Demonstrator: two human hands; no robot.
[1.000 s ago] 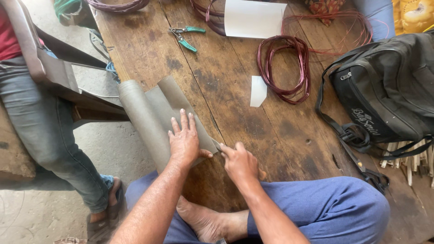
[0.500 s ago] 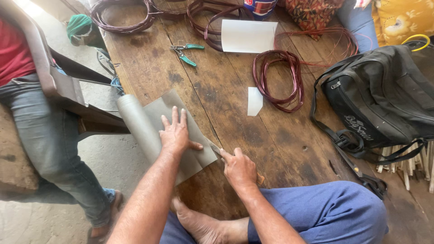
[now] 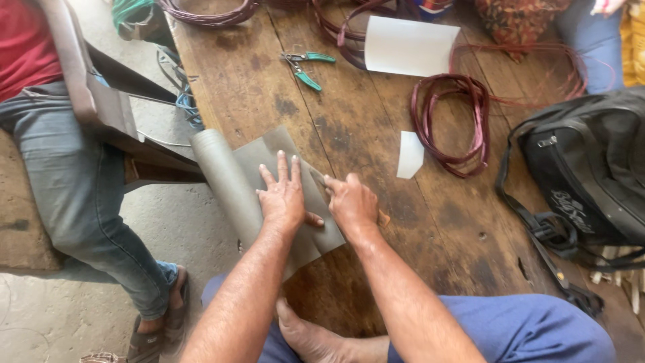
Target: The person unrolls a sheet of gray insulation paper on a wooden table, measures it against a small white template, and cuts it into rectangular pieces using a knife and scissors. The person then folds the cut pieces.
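Left hand (image 3: 285, 198) spread flat on grey sheet (image 3: 269, 188) at tabletop's (image 3: 376, 175) left edge; right hand (image 3: 351, 202) pinching a blade, cut partway along.

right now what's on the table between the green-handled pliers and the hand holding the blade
Only bare, stained wooden tabletop lies between the green-handled pliers and the right hand cutting the grey-brown sheet, as the head view shows.
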